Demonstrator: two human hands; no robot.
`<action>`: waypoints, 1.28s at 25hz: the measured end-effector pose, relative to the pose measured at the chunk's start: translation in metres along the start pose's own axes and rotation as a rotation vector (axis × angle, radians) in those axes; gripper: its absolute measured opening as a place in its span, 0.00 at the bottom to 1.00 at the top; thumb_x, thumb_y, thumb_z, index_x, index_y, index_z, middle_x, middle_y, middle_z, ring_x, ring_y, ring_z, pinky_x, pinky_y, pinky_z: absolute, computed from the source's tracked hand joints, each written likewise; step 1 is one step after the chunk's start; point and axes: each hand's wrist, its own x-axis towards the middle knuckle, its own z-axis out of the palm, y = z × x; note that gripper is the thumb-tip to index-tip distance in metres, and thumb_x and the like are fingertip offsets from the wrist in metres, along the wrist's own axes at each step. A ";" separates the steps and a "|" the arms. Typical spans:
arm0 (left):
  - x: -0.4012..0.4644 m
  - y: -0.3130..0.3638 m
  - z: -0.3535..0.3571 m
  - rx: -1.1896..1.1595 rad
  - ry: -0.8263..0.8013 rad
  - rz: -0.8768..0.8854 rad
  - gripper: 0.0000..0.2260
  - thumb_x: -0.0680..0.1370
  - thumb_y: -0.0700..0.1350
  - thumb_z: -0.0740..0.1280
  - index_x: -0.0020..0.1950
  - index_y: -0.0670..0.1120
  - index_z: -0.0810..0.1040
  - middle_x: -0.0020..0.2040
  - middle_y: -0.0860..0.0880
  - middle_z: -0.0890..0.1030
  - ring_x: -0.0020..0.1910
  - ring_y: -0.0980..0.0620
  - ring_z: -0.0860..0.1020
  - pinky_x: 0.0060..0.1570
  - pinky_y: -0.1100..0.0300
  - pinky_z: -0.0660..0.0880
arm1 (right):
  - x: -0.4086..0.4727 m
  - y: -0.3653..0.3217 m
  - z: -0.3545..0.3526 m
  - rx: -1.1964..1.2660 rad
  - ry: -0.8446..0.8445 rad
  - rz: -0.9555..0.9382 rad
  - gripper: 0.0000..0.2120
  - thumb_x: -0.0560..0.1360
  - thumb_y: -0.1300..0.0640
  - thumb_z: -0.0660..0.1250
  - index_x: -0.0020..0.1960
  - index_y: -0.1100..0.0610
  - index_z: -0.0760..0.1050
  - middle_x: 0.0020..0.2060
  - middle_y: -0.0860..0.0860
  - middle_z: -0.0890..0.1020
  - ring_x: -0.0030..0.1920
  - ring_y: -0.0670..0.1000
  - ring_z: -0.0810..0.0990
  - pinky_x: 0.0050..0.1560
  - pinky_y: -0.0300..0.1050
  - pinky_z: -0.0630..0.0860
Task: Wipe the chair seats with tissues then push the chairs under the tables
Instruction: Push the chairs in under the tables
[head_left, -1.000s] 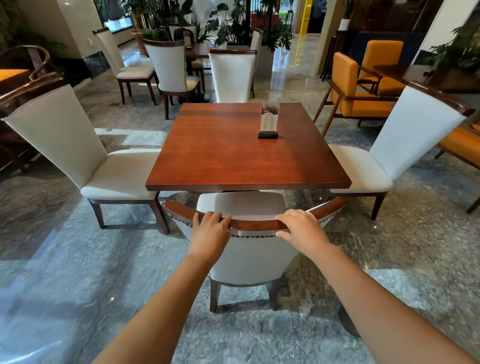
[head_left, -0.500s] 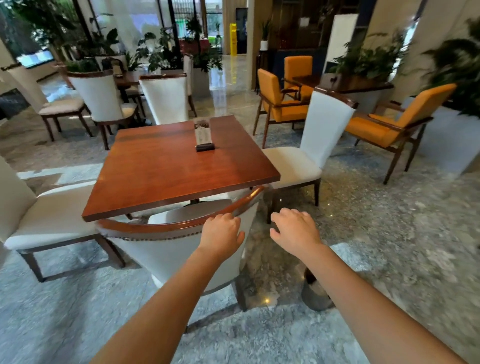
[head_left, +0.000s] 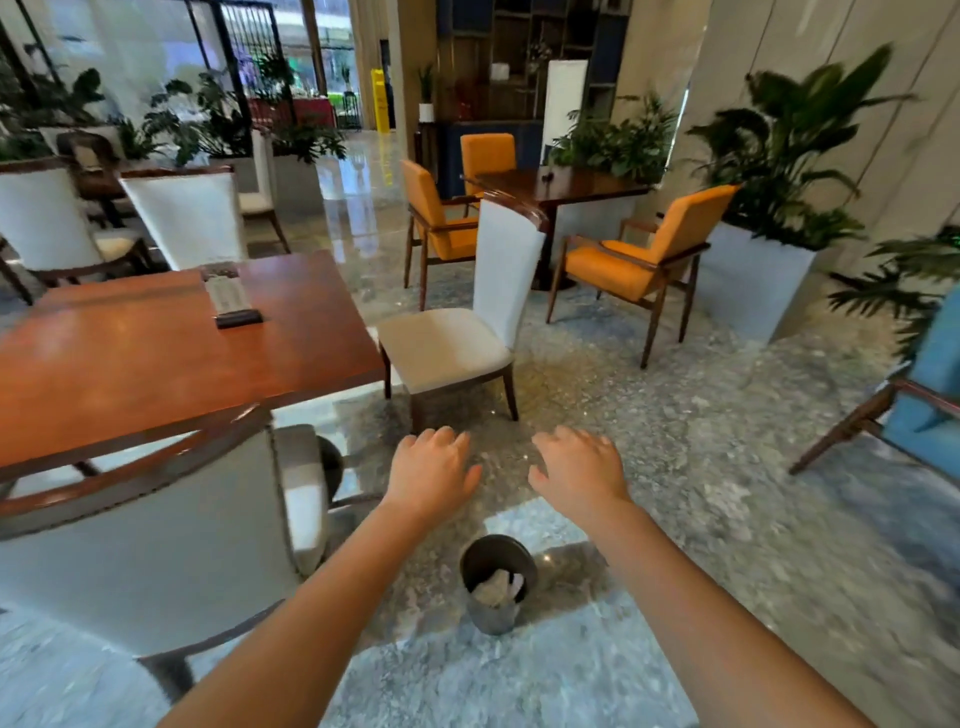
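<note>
My left hand (head_left: 431, 475) and my right hand (head_left: 579, 475) hover side by side over the floor, fingers spread, holding nothing. The near white chair (head_left: 156, 551) stands at lower left with its seat tucked under the square wooden table (head_left: 130, 358); my left hand is clear of its back. A second white chair (head_left: 457, 332) stands at the table's right side, its seat showing almost entirely outside the table edge. It is just beyond my hands. No tissue is in either hand.
A small dark bin (head_left: 496, 582) holding crumpled tissues sits on the floor between my forearms. Orange armchairs (head_left: 639, 260) surround a dark table (head_left: 566, 184) behind. A blue chair (head_left: 924, 384) is at right. A black card holder (head_left: 231, 301) lies on the table. Planters line the right wall.
Both hands have come off the near chair's back. The view has swung right, so the right-side chair and the floor bin now lie ahead.
</note>
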 end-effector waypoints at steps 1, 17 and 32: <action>0.015 0.017 0.004 -0.008 0.007 -0.004 0.20 0.78 0.56 0.57 0.64 0.46 0.72 0.56 0.46 0.78 0.57 0.44 0.75 0.53 0.51 0.70 | 0.004 0.022 0.001 -0.005 0.007 0.004 0.15 0.76 0.51 0.59 0.61 0.54 0.71 0.56 0.55 0.77 0.58 0.56 0.73 0.56 0.52 0.69; 0.374 0.162 0.089 -0.087 0.111 0.019 0.14 0.75 0.53 0.61 0.48 0.44 0.78 0.46 0.45 0.81 0.47 0.43 0.78 0.45 0.54 0.71 | 0.237 0.309 0.014 -0.010 0.111 0.088 0.14 0.76 0.51 0.58 0.59 0.54 0.73 0.55 0.54 0.78 0.58 0.55 0.73 0.58 0.52 0.68; 0.707 0.285 0.179 -0.013 0.146 -0.046 0.15 0.75 0.54 0.60 0.53 0.46 0.78 0.48 0.47 0.80 0.49 0.45 0.78 0.47 0.52 0.72 | 0.499 0.585 0.038 0.028 0.128 -0.021 0.15 0.76 0.51 0.58 0.59 0.54 0.72 0.53 0.54 0.78 0.56 0.56 0.73 0.56 0.53 0.71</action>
